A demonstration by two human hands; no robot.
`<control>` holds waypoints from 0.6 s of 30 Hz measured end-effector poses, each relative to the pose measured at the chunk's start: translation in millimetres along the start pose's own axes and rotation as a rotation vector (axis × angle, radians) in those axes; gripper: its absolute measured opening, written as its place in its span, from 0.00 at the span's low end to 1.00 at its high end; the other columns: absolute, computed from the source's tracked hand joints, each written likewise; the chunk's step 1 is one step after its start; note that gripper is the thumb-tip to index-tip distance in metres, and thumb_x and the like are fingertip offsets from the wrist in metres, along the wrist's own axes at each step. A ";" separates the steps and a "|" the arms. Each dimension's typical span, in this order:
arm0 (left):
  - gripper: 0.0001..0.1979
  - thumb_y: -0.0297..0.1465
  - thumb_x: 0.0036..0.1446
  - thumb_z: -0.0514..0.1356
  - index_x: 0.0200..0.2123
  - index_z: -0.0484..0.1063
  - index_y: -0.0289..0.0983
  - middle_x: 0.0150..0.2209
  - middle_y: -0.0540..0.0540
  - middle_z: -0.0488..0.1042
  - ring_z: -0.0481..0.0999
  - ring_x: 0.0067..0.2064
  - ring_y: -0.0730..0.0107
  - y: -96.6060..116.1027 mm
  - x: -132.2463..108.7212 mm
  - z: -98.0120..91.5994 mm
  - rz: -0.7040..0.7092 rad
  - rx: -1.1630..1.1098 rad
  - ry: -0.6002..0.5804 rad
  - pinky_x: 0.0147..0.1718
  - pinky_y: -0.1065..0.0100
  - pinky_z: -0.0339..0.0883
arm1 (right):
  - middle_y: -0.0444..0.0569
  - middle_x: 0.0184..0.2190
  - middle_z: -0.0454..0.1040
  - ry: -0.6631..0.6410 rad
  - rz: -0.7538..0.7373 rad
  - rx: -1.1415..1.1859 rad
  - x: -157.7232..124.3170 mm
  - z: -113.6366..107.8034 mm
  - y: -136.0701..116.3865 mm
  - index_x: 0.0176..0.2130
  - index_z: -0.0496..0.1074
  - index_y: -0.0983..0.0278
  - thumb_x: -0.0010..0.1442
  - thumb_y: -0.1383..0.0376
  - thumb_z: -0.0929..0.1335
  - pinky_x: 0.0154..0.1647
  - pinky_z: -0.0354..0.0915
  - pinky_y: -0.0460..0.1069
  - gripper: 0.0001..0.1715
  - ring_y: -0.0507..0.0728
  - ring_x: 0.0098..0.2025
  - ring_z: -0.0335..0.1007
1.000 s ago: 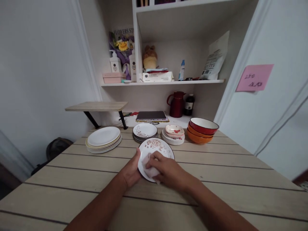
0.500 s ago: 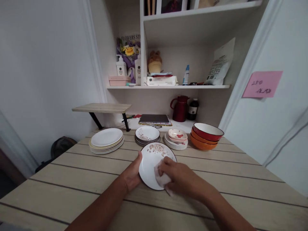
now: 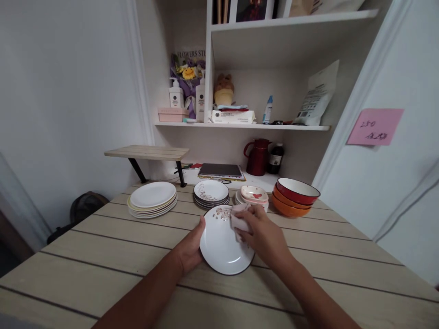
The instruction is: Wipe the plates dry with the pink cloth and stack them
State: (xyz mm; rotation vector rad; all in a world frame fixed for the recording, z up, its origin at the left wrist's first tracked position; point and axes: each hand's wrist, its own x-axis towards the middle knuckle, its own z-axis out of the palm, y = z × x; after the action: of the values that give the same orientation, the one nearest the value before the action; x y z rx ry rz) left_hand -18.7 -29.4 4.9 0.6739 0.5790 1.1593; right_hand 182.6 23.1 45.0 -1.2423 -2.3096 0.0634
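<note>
Your right hand [image 3: 265, 235], fingers pinched round the cloth [image 3: 240, 218], moved up the plate [image 3: 222, 246], partly hiding its flowers [image 3: 220, 213]; your left hand [image 3: 190, 249] clasped it near the stacked plates [image 3: 210, 191], most fingers hidden.

Right hand [image 3: 266, 235] and cloth [image 3: 239, 219] hide part of the plate [image 3: 222, 249]; the bottom edge crops 2 forearms [image 3: 151, 288].

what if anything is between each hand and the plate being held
A pale cloth or tissue is between the right hand and the plate, at the plate's upper right. Nothing visible separates the left hand from the plate's left edge.
</note>
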 end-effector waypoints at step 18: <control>0.39 0.56 0.57 0.43 0.58 0.65 0.31 0.52 0.35 0.74 0.68 0.58 0.54 2.8 -2.0 5.9 -0.047 -0.012 -0.012 0.59 0.57 0.55 | 0.45 0.50 0.70 -0.501 -0.436 0.336 -14.8 -6.1 -40.6 0.49 0.71 0.54 0.52 0.70 0.68 0.46 0.63 0.49 0.24 0.56 0.47 0.68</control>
State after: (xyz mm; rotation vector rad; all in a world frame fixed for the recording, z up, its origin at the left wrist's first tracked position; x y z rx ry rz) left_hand -16.8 -31.7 11.0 0.6533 0.5748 1.1138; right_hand 160.9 -13.4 55.3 -0.5793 -2.7891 0.6432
